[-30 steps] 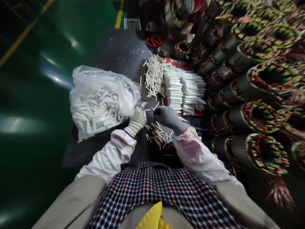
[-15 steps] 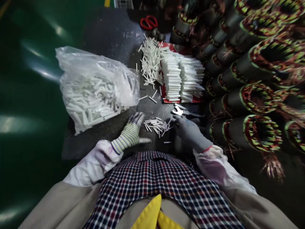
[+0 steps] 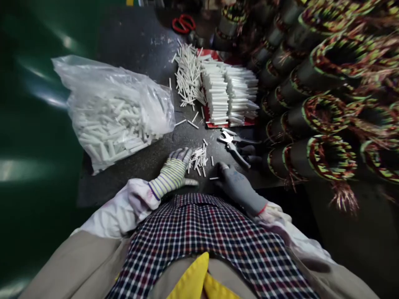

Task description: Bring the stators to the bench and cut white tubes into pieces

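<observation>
My left hand (image 3: 171,172), in a striped glove, rests on the dark tabletop with its thumb held away from the fingers. Its fingertips touch the left edge of a small pile of short white tubes (image 3: 198,160). To the right of that pile, my right hand (image 3: 238,187), in a grey glove, lies low over the table, fingers bent and apart. One loose white tube (image 3: 214,178) lies by its fingertips; I see nothing gripped. Cutting pliers (image 3: 230,141) lie with their handles spread just beyond my right hand.
A clear plastic bag (image 3: 115,120) full of white tubes lies at left. Farther back are a loose heap of thin tubes (image 3: 188,79) and stacked tubes (image 3: 218,95) on a red sheet. Red-handled scissors (image 3: 183,24) lie behind. Wound stators (image 3: 332,162) crowd the right side.
My right hand has moved from beside the pliers toward me. The small tubes are bunched closer to my left hand, and the pliers show fully. The whole view has shifted slightly.
</observation>
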Motion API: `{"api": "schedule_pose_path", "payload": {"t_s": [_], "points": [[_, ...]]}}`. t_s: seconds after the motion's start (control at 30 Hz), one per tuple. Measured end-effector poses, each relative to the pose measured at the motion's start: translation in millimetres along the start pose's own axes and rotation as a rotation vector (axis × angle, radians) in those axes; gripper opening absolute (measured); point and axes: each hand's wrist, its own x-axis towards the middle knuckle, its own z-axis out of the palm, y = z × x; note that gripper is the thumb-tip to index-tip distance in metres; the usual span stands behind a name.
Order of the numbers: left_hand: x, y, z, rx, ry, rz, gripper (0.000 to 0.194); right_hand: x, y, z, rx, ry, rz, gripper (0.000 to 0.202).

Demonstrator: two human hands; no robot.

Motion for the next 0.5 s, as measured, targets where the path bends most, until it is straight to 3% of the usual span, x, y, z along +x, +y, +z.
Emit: {"api": "schedule_pose_path", "payload": {"t_s": [0.13,0.23,0.33,0.4,0.5], "points": [[15,17,-10.8,0.046,-0.039,-0.034,0.104,36,-19,7,0.251,0.184,-0.180,0.053],[9,20,-18.7,0.058,-0.033,-0.107,0.113,59,-13,-6,0.263,0.283,-0.241,0.044],[-4,24,-22.5,0.088,-0.055,-0.240,0.125,80,-3,-23,0.147,0.353,-0.168,0.045],[-4,31,-23.0,0.088,-0.082,-0.318,0.123,94,-5,-33,0.071,0.327,-0.187,0.048],[10,40,-21.6,0.034,-0.120,-0.386,0.112,103,-15,-41,-0.006,0.160,-0.428,0.048]]}}
